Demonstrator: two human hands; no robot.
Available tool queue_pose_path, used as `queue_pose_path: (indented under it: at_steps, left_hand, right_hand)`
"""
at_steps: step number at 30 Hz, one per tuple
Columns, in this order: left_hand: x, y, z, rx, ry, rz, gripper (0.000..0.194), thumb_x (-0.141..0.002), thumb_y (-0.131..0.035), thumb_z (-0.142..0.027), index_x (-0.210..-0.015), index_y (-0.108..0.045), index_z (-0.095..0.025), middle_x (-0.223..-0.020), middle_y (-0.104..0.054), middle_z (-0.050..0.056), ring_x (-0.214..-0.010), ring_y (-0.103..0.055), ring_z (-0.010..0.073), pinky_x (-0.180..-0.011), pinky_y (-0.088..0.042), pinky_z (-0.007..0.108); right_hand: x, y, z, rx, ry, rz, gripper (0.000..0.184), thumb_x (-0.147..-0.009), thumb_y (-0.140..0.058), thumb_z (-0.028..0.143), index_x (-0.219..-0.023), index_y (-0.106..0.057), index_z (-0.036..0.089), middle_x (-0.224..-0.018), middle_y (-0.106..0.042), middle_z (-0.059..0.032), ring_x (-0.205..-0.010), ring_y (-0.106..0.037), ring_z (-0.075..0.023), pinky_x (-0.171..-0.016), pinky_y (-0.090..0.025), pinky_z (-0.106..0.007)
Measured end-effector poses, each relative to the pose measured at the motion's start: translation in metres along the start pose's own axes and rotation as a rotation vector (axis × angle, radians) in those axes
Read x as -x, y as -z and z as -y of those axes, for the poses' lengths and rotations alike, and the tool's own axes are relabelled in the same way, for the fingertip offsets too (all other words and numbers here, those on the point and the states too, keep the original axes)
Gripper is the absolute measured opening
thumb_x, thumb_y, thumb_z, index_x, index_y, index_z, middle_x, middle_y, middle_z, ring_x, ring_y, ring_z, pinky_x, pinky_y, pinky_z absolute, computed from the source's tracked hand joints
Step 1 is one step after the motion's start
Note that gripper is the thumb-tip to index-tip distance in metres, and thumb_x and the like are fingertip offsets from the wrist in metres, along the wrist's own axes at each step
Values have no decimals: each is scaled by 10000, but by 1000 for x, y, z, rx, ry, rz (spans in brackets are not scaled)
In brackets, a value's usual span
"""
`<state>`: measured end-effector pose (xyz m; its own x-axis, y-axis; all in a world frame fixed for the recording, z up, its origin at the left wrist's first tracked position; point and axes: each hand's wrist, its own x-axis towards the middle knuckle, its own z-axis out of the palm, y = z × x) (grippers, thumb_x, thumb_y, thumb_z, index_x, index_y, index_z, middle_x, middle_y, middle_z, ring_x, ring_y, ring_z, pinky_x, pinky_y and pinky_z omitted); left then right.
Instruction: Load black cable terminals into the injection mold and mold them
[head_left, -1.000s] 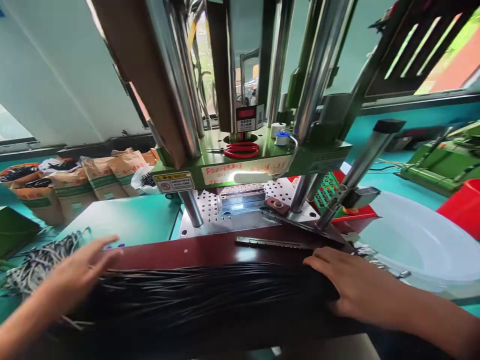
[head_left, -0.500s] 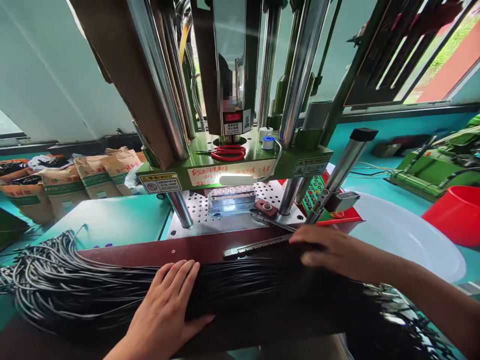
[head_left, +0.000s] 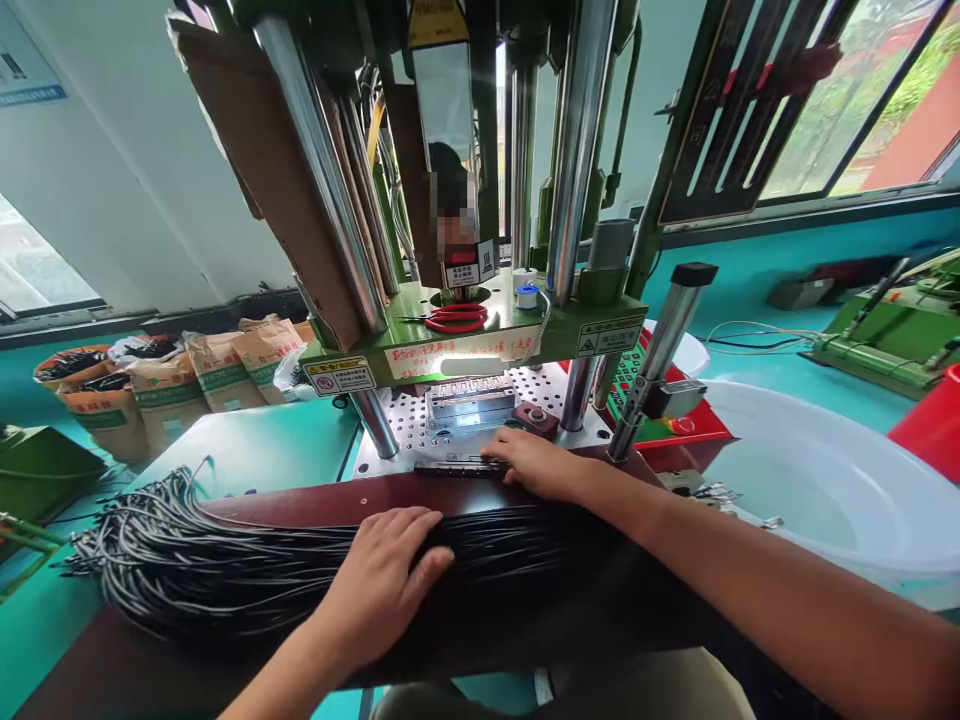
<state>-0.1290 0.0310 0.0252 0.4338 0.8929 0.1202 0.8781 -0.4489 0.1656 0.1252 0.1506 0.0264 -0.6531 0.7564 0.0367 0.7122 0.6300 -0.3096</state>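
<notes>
My left hand (head_left: 394, 575) lies palm down on a thick bundle of black cables (head_left: 285, 560), its fingers together and the thumb apart. The cables stretch across the brown board (head_left: 300, 502), with their looped ends piled at the left. My right hand (head_left: 536, 462) has its fingertips closed on the right end of a narrow dark metal bar (head_left: 457, 468). That bar sits along the front edge of the perforated metal plate (head_left: 394, 410) of a green press. Just behind it, a clear block-shaped mould (head_left: 472, 408) stands on the plate, beside a brown clamp block (head_left: 536, 418).
Red-handled scissors (head_left: 456, 318) and a small blue-and-white spool (head_left: 527, 296) lie on the press ledge. Steel columns (head_left: 375, 425) flank the plate. To the right are a red control box (head_left: 694, 428) and a large white tub (head_left: 885, 490). Paper sacks (head_left: 169, 395) stand at the left.
My right hand has moved left and forward with the metal bar, from the board to the plate's front edge. My left hand stays on the cables. The view has shifted slightly.
</notes>
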Motion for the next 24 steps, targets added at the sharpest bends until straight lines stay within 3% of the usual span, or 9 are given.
queue_pose_path:
  at_steps: [3,6,7,9,12,16,19,22,24]
  left_hand:
    - [-15,9,3,138,79,78,423,-955,-293,-457,-1180,-586,-250,-1167,-639,30,-1102,-559,204,-972,-401,381]
    - [-24,7,7,204,90,73,403,-934,-350,-479,-1136,-618,-256,-1070,-650,28,-1024,-580,202,-928,-424,354]
    - [-25,5,8,212,93,61,396,-928,-365,-483,-1127,-625,-260,-1042,-647,27,-1001,-582,202,-913,-430,350]
    - [-28,1,9,225,102,31,374,-925,-379,-473,-1092,-643,-268,-1006,-640,26,-963,-586,199,-886,-439,345]
    - [-30,-1,12,272,111,-39,334,-921,-403,-445,-1038,-656,-260,-995,-631,29,-944,-586,192,-864,-449,335]
    - [-32,0,13,315,96,-73,320,-908,-435,-434,-1040,-658,-247,-1033,-617,34,-959,-587,196,-876,-445,342]
    - [-41,4,11,337,80,30,376,-886,-464,-466,-1146,-627,-249,-1126,-617,49,-1042,-570,221,-931,-415,361]
    - [-60,10,11,384,26,201,430,-846,-515,-495,-1161,-626,-224,-1127,-644,66,-1066,-564,241,-930,-407,353]
    - [-74,14,13,464,13,328,418,-793,-587,-490,-1081,-656,-195,-1020,-671,64,-953,-597,225,-832,-440,317]
  right_hand:
    - [44,12,8,-49,-14,-54,542,-849,-601,341,-1349,-459,190,-1248,-534,-131,-1146,-501,-258,-982,-382,-360]
    - [114,19,-1,-89,-91,74,1103,-568,-801,514,-1479,-223,286,-1459,-365,-107,-1291,-371,-345,-1046,-334,-445]
    - [133,20,-8,-39,-158,127,1126,-523,-832,464,-1472,-257,277,-1446,-387,-122,-1290,-366,-375,-1046,-324,-486]
    - [154,21,-24,42,-289,182,958,-557,-812,358,-1414,-401,235,-1359,-493,-143,-1224,-448,-386,-1005,-365,-511]
    - [156,23,-42,102,-289,119,715,-681,-711,275,-1356,-486,210,-1323,-539,-136,-1190,-500,-347,-993,-390,-486]
    - [149,23,-49,51,-279,80,845,-673,-739,365,-1423,-387,200,-1415,-448,-131,-1301,-383,-341,-1077,-301,-492]
    - [140,28,-43,-89,-284,192,1005,-603,-769,528,-1449,-336,200,-1451,-394,-140,-1316,-350,-365,-1073,-306,-503]
    - [111,33,-26,-233,-198,165,732,-759,-611,593,-1381,-452,244,-1388,-481,-99,-1242,-454,-318,-1037,-360,-450]
    - [85,32,-12,-285,-124,106,534,-851,-515,545,-1267,-578,216,-1258,-585,-98,-1145,-531,-280,-997,-391,-401]
